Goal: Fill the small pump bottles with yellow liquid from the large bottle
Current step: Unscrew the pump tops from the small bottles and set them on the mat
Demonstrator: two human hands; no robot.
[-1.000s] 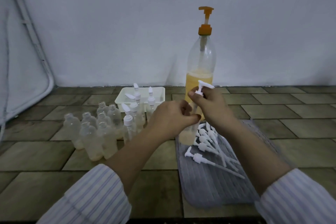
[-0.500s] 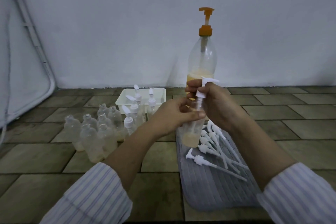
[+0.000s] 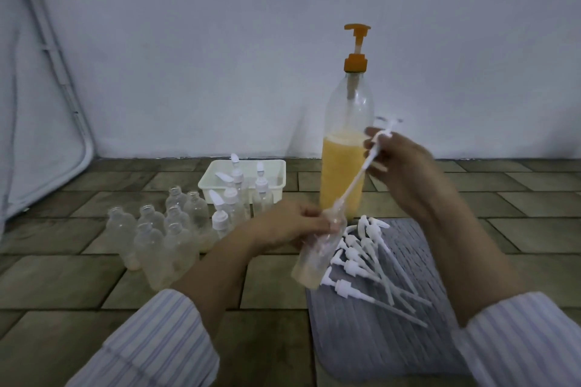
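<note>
Head view: left grip holds small bottle with yellow dregs; right grip pinches pump.

large bottle – clear glossy plastic | mat – grey ribbed cloth | floor matt stone tiles

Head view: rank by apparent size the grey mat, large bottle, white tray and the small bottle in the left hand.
1. grey mat
2. large bottle
3 and 4. white tray and small bottle look alike; the bottle is nearer the camera, so unranked.
</note>
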